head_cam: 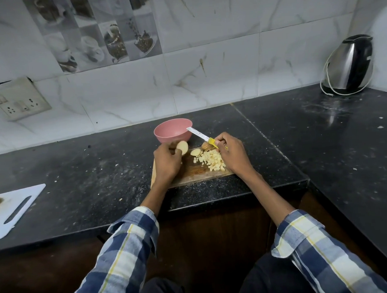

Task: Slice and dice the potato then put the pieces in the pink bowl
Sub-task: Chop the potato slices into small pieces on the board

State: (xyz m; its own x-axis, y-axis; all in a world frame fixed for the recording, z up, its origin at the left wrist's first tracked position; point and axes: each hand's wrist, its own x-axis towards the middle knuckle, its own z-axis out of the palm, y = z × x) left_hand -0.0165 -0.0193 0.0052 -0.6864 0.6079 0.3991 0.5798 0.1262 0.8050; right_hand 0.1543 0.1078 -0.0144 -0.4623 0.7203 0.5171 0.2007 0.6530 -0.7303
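- The pink bowl (173, 130) looks like matt plastic.
- The cutting board (193, 173) is wood, with a worn surface.
- The knife (202, 137) has a shiny metal blade and a yellow plastic handle.
- The counter (275, 126) is dark speckled polished stone.
- The kettle (350, 66) is glossy metal.

Bowl (173, 130) behind board (195, 171), kettle (350, 66) seemingly far right

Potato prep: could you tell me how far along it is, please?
Done: a pile of diced pieces sits on the wooden board. In hand: the left hand holds a slice; the right hand grips the knife. Left: another slice and an end chunk to dice; the pink bowl looks empty.
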